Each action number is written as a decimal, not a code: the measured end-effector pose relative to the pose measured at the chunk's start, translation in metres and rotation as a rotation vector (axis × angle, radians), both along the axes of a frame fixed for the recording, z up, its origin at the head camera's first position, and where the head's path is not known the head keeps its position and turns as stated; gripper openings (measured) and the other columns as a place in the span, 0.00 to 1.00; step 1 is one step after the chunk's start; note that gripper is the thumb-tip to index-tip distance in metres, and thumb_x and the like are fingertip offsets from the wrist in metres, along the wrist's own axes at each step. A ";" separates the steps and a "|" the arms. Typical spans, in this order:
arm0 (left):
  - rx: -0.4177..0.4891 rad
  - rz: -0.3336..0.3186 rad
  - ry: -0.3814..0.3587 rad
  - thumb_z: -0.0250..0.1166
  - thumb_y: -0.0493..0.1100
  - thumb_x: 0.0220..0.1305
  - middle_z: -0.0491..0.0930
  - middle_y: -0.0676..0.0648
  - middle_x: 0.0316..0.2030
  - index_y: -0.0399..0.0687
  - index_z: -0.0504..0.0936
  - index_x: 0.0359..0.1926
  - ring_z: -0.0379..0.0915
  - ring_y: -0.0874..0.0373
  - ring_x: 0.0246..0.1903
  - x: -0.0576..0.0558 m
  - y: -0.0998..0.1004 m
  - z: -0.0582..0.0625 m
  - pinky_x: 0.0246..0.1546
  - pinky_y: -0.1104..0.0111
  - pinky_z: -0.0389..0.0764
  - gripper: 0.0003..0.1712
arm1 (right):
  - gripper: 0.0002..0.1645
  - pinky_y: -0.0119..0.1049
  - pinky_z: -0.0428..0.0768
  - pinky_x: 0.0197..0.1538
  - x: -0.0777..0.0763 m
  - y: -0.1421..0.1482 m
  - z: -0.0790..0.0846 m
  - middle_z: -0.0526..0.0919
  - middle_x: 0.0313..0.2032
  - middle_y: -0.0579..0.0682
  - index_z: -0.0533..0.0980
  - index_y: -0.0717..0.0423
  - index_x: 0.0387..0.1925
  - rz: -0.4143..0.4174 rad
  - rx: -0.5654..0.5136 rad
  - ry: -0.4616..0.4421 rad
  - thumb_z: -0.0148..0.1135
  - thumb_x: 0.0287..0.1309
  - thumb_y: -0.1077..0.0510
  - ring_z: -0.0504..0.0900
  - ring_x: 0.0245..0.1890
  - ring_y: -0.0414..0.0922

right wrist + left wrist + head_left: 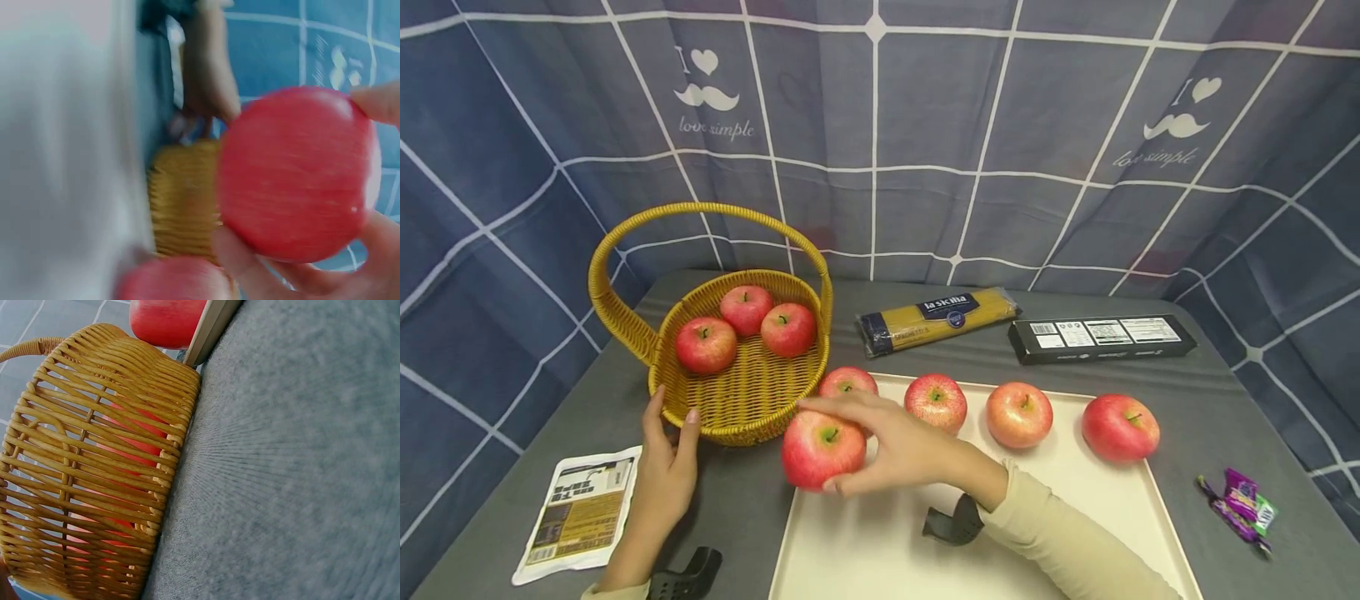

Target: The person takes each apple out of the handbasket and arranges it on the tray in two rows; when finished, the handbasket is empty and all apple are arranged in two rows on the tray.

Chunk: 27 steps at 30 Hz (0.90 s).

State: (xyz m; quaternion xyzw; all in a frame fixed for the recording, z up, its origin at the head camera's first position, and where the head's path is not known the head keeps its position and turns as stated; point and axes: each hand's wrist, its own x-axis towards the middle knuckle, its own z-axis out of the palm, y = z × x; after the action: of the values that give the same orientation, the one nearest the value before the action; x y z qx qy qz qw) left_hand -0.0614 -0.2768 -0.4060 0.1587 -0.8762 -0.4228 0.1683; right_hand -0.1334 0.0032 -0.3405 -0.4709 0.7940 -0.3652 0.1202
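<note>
My right hand (891,446) grips a red apple (823,450), with the thumb on its near side and the fingers on its far side. This apple (300,175) fills much of the right wrist view. It is above the tray's left edge, just right of a yellow woven basket (737,429). Three apples sit inside the basket, among them one at the left (706,345). My left hand (666,471) touches the basket's near-left rim with fingers fairly straight. On the cream tray (865,558) are several apples in a row, one (848,381) partly hidden by my right hand.
Behind the tray lie a spaghetti pack (940,320) and a black box (1101,338). Small wrapped candies (1238,508) lie at the right. A white-edged packet (583,512) lies beside my left forearm. The basket's tall handle (711,208) arches over it.
</note>
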 end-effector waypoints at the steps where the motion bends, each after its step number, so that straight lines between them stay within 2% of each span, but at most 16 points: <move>1: -0.001 -0.002 0.001 0.41 0.53 0.69 0.50 0.29 0.66 0.52 0.35 0.70 0.59 0.29 0.56 0.000 0.000 0.000 0.48 0.41 0.65 0.36 | 0.47 0.31 0.73 0.51 0.005 0.004 -0.006 0.68 0.56 0.38 0.57 0.27 0.64 0.034 0.039 0.020 0.68 0.40 0.43 0.69 0.52 0.33; 4: -0.002 -0.009 0.007 0.41 0.52 0.69 0.49 0.29 0.66 0.51 0.35 0.70 0.59 0.30 0.56 0.000 0.000 0.001 0.48 0.41 0.66 0.36 | 0.46 0.25 0.70 0.51 0.020 0.012 -0.023 0.69 0.51 0.36 0.56 0.24 0.63 0.115 0.144 0.041 0.66 0.41 0.41 0.69 0.47 0.28; 8: -0.001 -0.014 0.011 0.42 0.51 0.70 0.49 0.29 0.66 0.51 0.35 0.70 0.59 0.30 0.56 -0.001 0.000 0.001 0.48 0.42 0.66 0.36 | 0.46 0.19 0.67 0.49 0.035 0.015 -0.040 0.67 0.48 0.38 0.50 0.28 0.66 0.199 0.231 0.082 0.61 0.47 0.39 0.68 0.46 0.28; 12: 0.007 -0.009 0.013 0.42 0.51 0.69 0.49 0.29 0.66 0.52 0.35 0.70 0.59 0.30 0.56 -0.001 0.000 0.001 0.48 0.42 0.66 0.36 | 0.47 0.20 0.68 0.51 0.039 0.017 -0.040 0.65 0.54 0.39 0.42 0.33 0.69 0.237 0.280 0.160 0.54 0.53 0.35 0.68 0.49 0.29; 15: 0.003 0.001 0.008 0.42 0.51 0.69 0.50 0.30 0.66 0.52 0.35 0.70 0.59 0.30 0.56 0.000 0.000 0.000 0.49 0.42 0.66 0.36 | 0.49 0.23 0.67 0.55 0.035 0.019 -0.033 0.64 0.57 0.40 0.42 0.38 0.70 0.248 0.264 0.148 0.52 0.53 0.32 0.68 0.53 0.30; 16: 0.005 0.002 0.007 0.42 0.51 0.69 0.50 0.30 0.66 0.53 0.35 0.70 0.59 0.31 0.57 0.000 -0.001 0.000 0.49 0.42 0.66 0.36 | 0.49 0.24 0.66 0.58 0.031 0.019 -0.030 0.63 0.60 0.40 0.43 0.40 0.70 0.249 0.248 0.129 0.53 0.53 0.32 0.66 0.56 0.31; 18: 0.002 0.005 0.002 0.42 0.52 0.69 0.50 0.30 0.66 0.53 0.35 0.70 0.60 0.31 0.57 0.001 -0.001 0.000 0.49 0.43 0.66 0.36 | 0.48 0.27 0.67 0.59 0.021 0.016 -0.021 0.63 0.62 0.44 0.45 0.43 0.70 0.231 0.193 0.017 0.54 0.55 0.36 0.67 0.58 0.35; 21: -0.005 0.009 0.000 0.42 0.52 0.69 0.52 0.29 0.65 0.53 0.36 0.70 0.60 0.32 0.56 0.002 -0.002 0.000 0.49 0.43 0.66 0.36 | 0.44 0.31 0.68 0.60 -0.002 0.003 -0.003 0.63 0.64 0.47 0.47 0.45 0.69 0.176 0.122 -0.154 0.55 0.58 0.43 0.67 0.60 0.42; 22: -0.008 0.012 -0.001 0.42 0.52 0.69 0.53 0.28 0.64 0.52 0.36 0.70 0.61 0.32 0.56 0.002 -0.002 0.000 0.49 0.43 0.66 0.36 | 0.43 0.33 0.67 0.61 -0.011 -0.003 0.004 0.61 0.65 0.47 0.48 0.45 0.69 0.153 0.115 -0.175 0.56 0.58 0.43 0.66 0.62 0.42; 23: -0.011 0.014 -0.001 0.42 0.52 0.69 0.53 0.28 0.64 0.52 0.36 0.70 0.61 0.33 0.56 0.003 -0.003 0.000 0.48 0.44 0.66 0.36 | 0.42 0.34 0.67 0.62 -0.020 -0.010 0.011 0.61 0.65 0.47 0.48 0.45 0.69 0.134 0.115 -0.178 0.55 0.58 0.44 0.65 0.62 0.43; 27: -0.008 0.006 0.008 0.42 0.52 0.69 0.50 0.29 0.65 0.52 0.35 0.70 0.58 0.31 0.58 0.003 -0.005 0.000 0.50 0.41 0.65 0.36 | 0.42 0.36 0.61 0.65 -0.057 -0.050 0.027 0.60 0.66 0.47 0.52 0.47 0.68 0.038 0.137 -0.040 0.55 0.56 0.40 0.60 0.65 0.41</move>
State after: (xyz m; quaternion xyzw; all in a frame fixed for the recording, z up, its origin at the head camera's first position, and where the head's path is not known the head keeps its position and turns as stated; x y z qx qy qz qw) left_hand -0.0588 -0.2817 -0.4058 0.1589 -0.8768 -0.4193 0.1736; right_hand -0.1905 -0.0471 -0.3133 -0.4693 0.8055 -0.3168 0.1751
